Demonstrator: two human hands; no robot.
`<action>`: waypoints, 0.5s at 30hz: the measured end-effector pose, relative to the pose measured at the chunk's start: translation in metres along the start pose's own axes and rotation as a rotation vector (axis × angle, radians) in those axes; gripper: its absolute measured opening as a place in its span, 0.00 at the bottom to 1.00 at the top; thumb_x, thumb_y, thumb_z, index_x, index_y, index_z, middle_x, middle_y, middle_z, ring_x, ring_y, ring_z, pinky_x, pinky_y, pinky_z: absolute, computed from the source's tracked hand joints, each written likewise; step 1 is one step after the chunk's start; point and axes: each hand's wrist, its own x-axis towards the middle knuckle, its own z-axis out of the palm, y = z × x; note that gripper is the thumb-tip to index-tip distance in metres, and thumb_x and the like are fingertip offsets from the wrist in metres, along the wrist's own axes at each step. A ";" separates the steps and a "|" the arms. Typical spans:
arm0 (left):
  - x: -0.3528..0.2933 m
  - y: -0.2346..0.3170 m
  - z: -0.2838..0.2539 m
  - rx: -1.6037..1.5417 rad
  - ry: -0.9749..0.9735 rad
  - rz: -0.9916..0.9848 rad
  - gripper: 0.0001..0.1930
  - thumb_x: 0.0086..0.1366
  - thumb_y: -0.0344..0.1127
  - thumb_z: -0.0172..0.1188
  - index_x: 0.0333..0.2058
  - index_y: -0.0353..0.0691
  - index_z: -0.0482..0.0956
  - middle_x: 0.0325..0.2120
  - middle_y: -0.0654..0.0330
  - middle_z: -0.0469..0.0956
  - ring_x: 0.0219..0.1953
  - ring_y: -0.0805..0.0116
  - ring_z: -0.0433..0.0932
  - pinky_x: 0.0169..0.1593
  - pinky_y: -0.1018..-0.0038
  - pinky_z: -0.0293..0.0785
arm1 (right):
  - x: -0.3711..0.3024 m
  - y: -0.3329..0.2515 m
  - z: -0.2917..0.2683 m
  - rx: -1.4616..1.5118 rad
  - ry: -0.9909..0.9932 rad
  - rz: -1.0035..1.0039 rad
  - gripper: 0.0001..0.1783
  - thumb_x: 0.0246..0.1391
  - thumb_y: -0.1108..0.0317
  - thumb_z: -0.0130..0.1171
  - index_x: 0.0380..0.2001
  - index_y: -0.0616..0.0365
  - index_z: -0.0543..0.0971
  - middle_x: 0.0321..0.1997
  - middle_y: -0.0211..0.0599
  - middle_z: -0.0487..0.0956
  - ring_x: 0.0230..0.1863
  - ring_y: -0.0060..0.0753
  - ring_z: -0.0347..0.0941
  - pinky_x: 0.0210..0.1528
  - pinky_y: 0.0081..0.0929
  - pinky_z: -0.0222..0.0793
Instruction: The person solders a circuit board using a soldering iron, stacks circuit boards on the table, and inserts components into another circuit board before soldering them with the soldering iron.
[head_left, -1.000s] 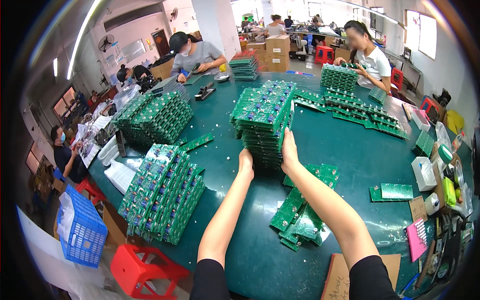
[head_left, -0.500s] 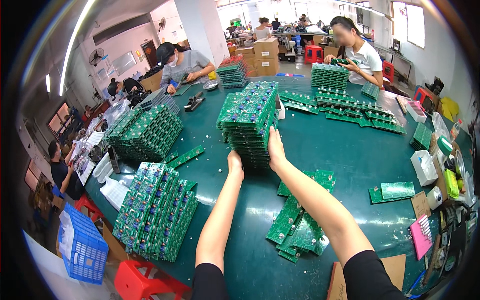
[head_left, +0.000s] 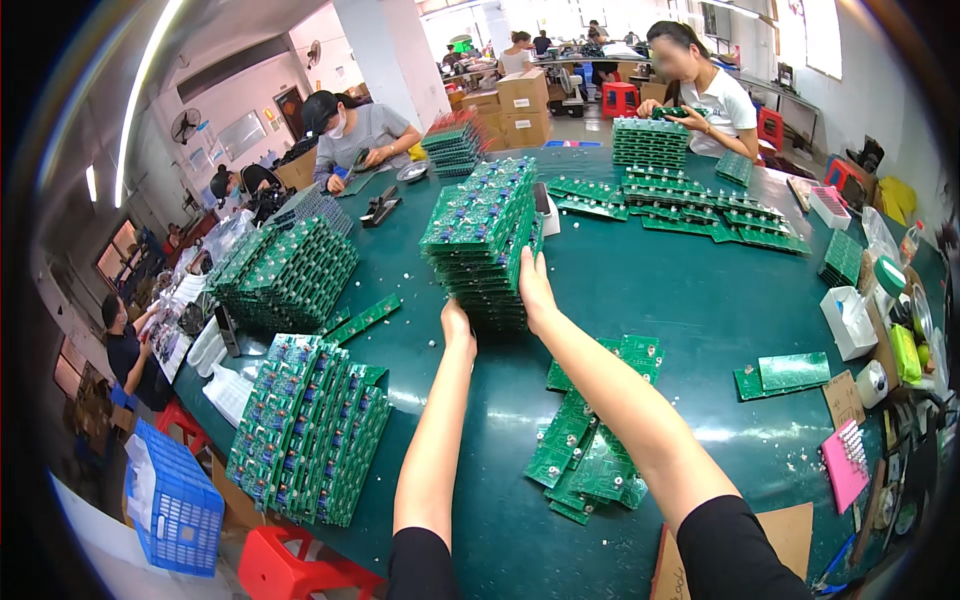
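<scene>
A tall stack of green circuit boards stands near the middle of the table, its layers slightly uneven. My left hand grips its lower near left side, with the fingers mostly hidden behind the boards. Against the right side lies my right hand, fingers stretched up along the board edges, so the stack is held between both hands. Loose circuit boards overlap in a pile under my right forearm. Left of my left forearm, a leaning row of boards fans across the table.
Another large board stack stands at the left, near a narrow board strip. Two people sit across the table handling boards. On the right are a white box, a pink foam block and paired boards. White bits dot the green table.
The view has shifted a little. The held stack and both my hands have moved slightly left, and the fingers of my right hand look a bit more spread against the boards.
</scene>
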 end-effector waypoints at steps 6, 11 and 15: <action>0.004 0.003 -0.039 0.090 0.114 0.047 0.22 0.74 0.46 0.40 0.47 0.36 0.78 0.43 0.58 0.80 0.47 0.68 0.76 0.50 0.73 0.69 | -0.024 -0.014 0.005 -0.017 -0.014 0.020 0.47 0.61 0.32 0.36 0.71 0.55 0.48 0.68 0.60 0.61 0.69 0.61 0.57 0.69 0.44 0.51; -0.025 0.001 -0.041 0.186 0.233 0.194 0.25 0.73 0.53 0.41 0.49 0.39 0.78 0.45 0.60 0.79 0.48 0.67 0.74 0.55 0.61 0.64 | -0.025 -0.029 -0.021 -0.106 0.011 0.077 0.48 0.61 0.31 0.34 0.70 0.60 0.50 0.68 0.60 0.61 0.69 0.62 0.56 0.69 0.45 0.51; -0.104 0.030 -0.022 0.039 0.036 0.248 0.21 0.75 0.51 0.41 0.31 0.40 0.70 0.19 0.68 0.61 0.16 0.76 0.60 0.20 0.77 0.56 | -0.002 -0.052 -0.081 -0.199 -0.042 -0.070 0.41 0.59 0.37 0.47 0.59 0.65 0.67 0.59 0.59 0.72 0.62 0.56 0.67 0.64 0.42 0.61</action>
